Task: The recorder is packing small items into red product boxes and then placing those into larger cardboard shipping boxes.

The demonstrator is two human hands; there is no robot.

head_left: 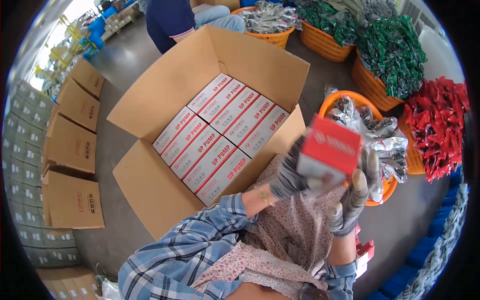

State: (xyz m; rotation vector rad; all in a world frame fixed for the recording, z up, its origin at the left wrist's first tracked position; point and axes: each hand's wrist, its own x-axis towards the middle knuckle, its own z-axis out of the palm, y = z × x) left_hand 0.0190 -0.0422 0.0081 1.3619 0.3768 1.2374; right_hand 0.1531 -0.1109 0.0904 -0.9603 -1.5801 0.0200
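Observation:
A small red and white box (332, 145), slightly blurred, is held up over my lap to the right of the big open carton (175, 75). My left hand (292, 172), in a grey glove, grips it from the left side. Close to the box's right end is my right hand (352, 200), also gloved, its fingers stretched upward and thumb apart; whether it touches the box I cannot tell. Inside the carton, several white boxes with red stripes (215, 147) lie in two rows.
Several closed cartons (75, 200) line the left side. At the right, orange baskets hold silver packets (390, 145), green packets (392, 55) and red packets (437, 125). More red and white boxes (367, 252) sit below my right forearm. Another person (170, 22) is beyond the carton.

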